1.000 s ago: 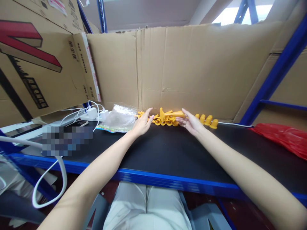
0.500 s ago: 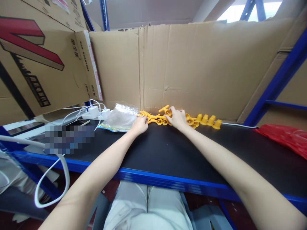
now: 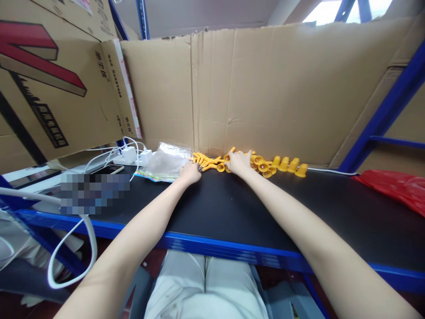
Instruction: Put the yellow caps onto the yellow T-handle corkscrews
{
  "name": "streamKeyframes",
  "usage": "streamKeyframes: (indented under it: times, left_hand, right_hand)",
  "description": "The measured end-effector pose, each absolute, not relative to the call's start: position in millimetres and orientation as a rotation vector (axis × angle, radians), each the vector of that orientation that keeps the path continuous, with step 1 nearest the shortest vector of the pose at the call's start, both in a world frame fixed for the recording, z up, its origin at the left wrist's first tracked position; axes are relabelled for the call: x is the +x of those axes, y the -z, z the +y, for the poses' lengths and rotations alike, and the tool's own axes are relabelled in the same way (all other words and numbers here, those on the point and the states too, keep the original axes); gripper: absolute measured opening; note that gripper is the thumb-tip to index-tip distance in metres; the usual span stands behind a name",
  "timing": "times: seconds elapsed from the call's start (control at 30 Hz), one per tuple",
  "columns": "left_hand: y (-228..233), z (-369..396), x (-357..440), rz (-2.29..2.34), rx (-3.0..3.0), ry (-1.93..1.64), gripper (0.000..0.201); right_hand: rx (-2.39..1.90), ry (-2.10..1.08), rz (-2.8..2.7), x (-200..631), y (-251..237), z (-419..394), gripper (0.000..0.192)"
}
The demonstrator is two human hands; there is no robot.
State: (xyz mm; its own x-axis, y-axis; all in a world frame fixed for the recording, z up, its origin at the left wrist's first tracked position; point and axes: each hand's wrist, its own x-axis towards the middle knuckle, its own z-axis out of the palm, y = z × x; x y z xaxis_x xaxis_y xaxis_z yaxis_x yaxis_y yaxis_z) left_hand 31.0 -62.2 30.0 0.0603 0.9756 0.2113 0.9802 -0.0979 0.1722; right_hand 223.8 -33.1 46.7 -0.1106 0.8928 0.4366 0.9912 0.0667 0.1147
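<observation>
Both arms reach far forward across the black surface (image 3: 232, 208) to its back edge, where a row of yellow plastic parts (image 3: 262, 165) lies along the foot of the cardboard wall (image 3: 265, 88).

Left hand (image 3: 190, 172): knuckles up, fingers curled down onto the left end of the yellow row, touching the thin rod-like yellow pieces (image 3: 203, 159). Looks closed around something small and dark at the fingertips, but too small to say what; grip itself not clear.

Right hand (image 3: 239, 161): palm down, fingers spread flat over the middle of the yellow parts, pressing on them, not wrapped around any single one. Open, resting on the pile.

Yellow row: long axis runs left to right, parallel to the cardboard wall and the surface's back edge. The rod pieces at the left point roughly left-right, slightly fanned. The cup-shaped yellow pieces (image 3: 288, 165) at the right end sit side by side, clear of the hand, some upright, some tipped with openings facing the camera.

Clear plastic bag (image 3: 164, 162) lies just left of the left hand, touching or nearly so. White chargers and cables (image 3: 133, 155) further left. Red plastic bag (image 3: 395, 188) far right on the surface, well apart. Blue rack post (image 3: 385, 102) at right.
</observation>
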Motion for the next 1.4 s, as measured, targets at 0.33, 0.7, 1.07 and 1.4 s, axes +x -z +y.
streamKeyframes:
  times: [0.33,0.7,1.07,1.4]
  left_hand:
    - [-22,-57,28,-2.068,-2.443,0.078,0.061]
    - [-15,-52,28,-2.03,-2.466,0.106,0.058]
    - [-18,-56,30,-2.029,-2.435,0.174,0.053]
    - [-17,-56,39,-1.761,-2.563,0.295,0.048]
  right_hand:
    - [-1.981,0.454,-2.043,215,-47,-26,0.045]
    - [-1.856,0.465,-2.067,223,-47,-22,0.031]
    - [-1.902,0.316,-2.127,224,-57,-18,0.032]
    - [-1.532,0.417,-2.313,245,-49,-16,0.035]
